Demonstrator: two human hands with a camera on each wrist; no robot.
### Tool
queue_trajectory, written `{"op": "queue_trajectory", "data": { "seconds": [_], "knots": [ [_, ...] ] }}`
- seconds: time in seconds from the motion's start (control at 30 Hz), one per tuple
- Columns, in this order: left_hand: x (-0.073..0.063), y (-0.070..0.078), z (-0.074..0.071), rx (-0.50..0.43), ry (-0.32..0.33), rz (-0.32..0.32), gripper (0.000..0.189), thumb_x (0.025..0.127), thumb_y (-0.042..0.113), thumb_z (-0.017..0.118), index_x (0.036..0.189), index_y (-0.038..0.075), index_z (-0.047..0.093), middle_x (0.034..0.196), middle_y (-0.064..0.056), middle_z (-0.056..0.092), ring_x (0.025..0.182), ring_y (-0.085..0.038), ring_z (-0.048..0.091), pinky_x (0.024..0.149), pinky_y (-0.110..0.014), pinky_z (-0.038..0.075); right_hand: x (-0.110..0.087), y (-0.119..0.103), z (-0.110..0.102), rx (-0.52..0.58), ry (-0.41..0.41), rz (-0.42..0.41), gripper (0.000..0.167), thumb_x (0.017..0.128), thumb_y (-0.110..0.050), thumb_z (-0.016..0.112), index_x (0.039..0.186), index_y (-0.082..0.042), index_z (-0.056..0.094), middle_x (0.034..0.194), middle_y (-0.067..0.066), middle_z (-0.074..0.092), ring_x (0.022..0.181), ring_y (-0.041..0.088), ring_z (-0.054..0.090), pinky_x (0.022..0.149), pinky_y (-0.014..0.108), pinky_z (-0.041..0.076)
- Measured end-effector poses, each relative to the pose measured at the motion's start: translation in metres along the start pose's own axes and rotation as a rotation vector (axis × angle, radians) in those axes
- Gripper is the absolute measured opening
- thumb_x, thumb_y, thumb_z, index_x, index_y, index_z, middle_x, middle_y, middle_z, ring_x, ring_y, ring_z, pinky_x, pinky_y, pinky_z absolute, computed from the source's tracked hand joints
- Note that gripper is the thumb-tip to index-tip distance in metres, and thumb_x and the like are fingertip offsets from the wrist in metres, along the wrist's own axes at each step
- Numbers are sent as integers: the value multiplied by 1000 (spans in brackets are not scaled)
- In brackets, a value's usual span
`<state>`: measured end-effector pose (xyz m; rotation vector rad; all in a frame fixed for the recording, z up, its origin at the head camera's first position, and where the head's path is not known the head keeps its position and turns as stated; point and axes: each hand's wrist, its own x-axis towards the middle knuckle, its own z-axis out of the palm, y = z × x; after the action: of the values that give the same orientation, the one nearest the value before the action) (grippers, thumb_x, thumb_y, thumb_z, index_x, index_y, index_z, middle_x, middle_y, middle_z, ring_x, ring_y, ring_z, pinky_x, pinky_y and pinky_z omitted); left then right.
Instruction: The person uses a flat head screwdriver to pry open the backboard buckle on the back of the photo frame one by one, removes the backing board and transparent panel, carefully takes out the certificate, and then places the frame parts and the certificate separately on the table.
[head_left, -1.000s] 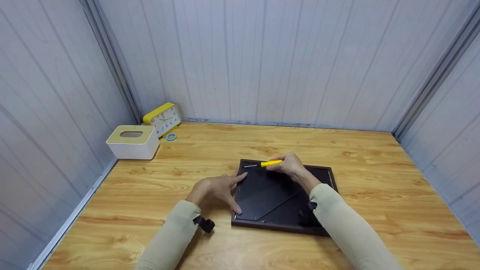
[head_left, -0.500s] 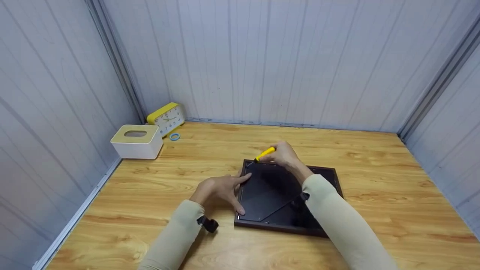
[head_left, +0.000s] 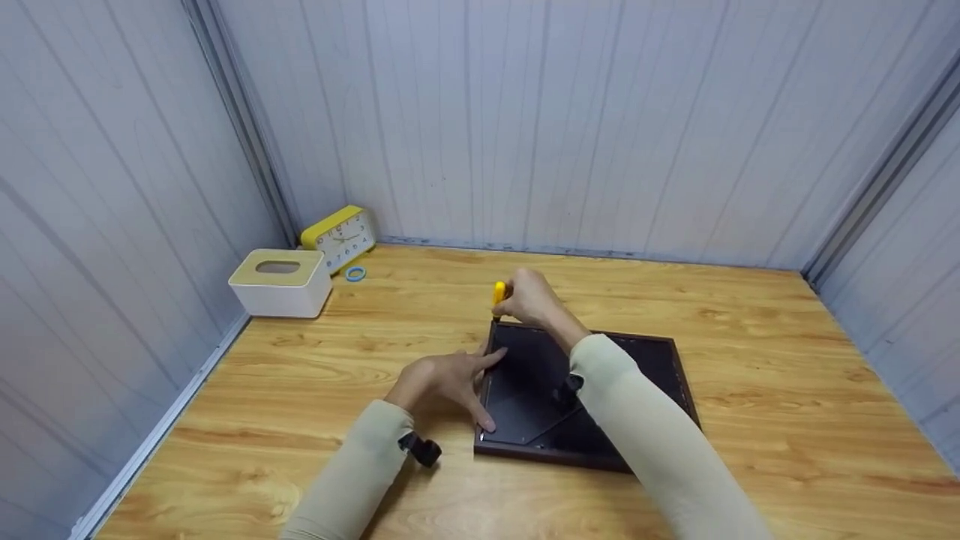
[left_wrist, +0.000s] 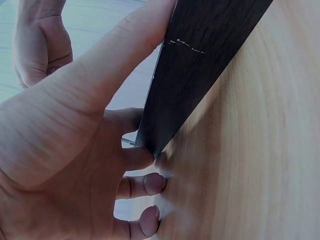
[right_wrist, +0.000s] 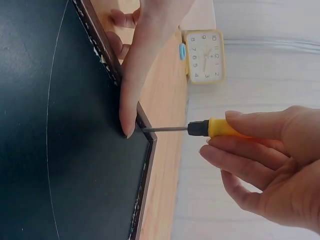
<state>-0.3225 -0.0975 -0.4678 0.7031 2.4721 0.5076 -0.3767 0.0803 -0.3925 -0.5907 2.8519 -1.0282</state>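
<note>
A dark picture frame [head_left: 517,397] lies face down on the wooden table, its black backing and stand's outline showing. My left hand [head_left: 446,379] rests at its left side, with thumb and index finger stretched over the edge onto the back. The other fingers stay outside the frame, near the table in the left wrist view. My right hand [head_left: 531,296] pinches a screwdriver [right_wrist: 222,128] by its yellow handle. The screwdriver stands nearly upright, its metal shaft reaching down to the frame's far left corner, close beside my left index finger [right_wrist: 129,112].
A white tissue box [head_left: 281,296] with a wood-coloured lid stands at the back left. Next to it are a yellow alarm clock [head_left: 343,238] and a small blue ring [head_left: 355,274]. Panelled walls [head_left: 570,135] enclose the table on its back and sides.
My right hand has moved left and away from me toward the frame's far left corner. The screwdriver has swung from lying nearly flat to upright. My left hand keeps its place on the frame.
</note>
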Motion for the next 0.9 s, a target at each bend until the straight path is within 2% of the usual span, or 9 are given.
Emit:
{"op": "queue_trajectory", "data": {
  "seconds": [0.1, 0.23, 0.4, 0.53, 0.6, 0.67, 0.77, 0.83, 0.9],
  "knots": [
    [3, 3, 0, -2, 3, 7, 131, 60, 66, 86, 161, 37, 9, 167, -4, -2, 148, -44, 8, 116, -60, 20, -3, 6, -4, 10, 1, 5, 9, 83, -6, 81, 83, 1, 76, 79, 9, 73, 75, 27, 69, 64, 31, 55],
    [6, 5, 0, 1, 6, 26, 131, 61, 66, 87, 162, 35, 8, 167, -6, -2, 148, -44, 7, 116, -58, 20, -10, 19, -12, -11, 7, 13, 10, 80, -7, 81, 82, 0, 74, 77, 8, 70, 70, 25, 66, 61, 30, 53],
    [6, 4, -1, 11, 2, 53, 131, 63, 65, 86, 162, 32, 7, 167, -9, -3, 148, -45, 8, 117, -56, 19, -28, 45, -24, -185, -59, 15, 12, 77, -8, 80, 83, 1, 76, 82, 10, 72, 68, 20, 59, 67, 35, 54],
    [3, 0, 0, 12, -9, 41, 132, 63, 65, 86, 162, 31, 5, 167, -9, -5, 149, -41, 7, 117, -56, 20, -51, 72, -35, -254, -164, -3, 20, 82, 2, 65, 101, 6, 71, 97, 15, 70, 76, 22, 57, 71, 36, 52],
    [1, -1, 0, 9, -13, 41, 133, 63, 64, 86, 162, 31, 4, 166, -9, -6, 150, -39, 7, 117, -55, 20, -66, 89, -44, -230, -217, -8, 26, 83, 5, 56, 108, 10, 63, 97, 18, 64, 77, 24, 52, 69, 38, 47],
    [-1, -3, 1, 5, -14, 48, 133, 64, 64, 86, 162, 30, 4, 166, -10, -7, 150, -39, 7, 117, -54, 21, -83, 106, -54, -177, -250, 23, 30, 88, 0, 56, 116, 10, 53, 100, 19, 58, 82, 27, 51, 72, 40, 45],
    [-1, -4, 1, 8, -6, 66, 133, 65, 63, 86, 163, 28, 3, 166, -13, -6, 150, -39, 8, 117, -53, 23, -114, 132, -74, -84, -290, 90, 60, 95, -19, 66, 136, 14, 37, 122, 33, 52, 108, 43, 54, 92, 53, 46],
    [0, -4, 1, 4, -3, 71, 134, 65, 63, 86, 163, 27, 2, 166, -13, -7, 150, -38, 7, 117, -52, 23, -134, 149, -85, -50, -287, 133, 88, 89, -32, 77, 147, 13, 28, 140, 38, 42, 128, 51, 43, 105, 61, 36],
    [0, -4, 2, 1, -3, 75, 136, 64, 62, 87, 163, 25, 0, 166, -13, -9, 150, -37, 6, 118, -51, 22, -153, 163, -90, -49, -274, 159, 107, 81, -37, 85, 151, 13, 21, 149, 40, 32, 136, 54, 32, 109, 64, 29]
  ]
}}
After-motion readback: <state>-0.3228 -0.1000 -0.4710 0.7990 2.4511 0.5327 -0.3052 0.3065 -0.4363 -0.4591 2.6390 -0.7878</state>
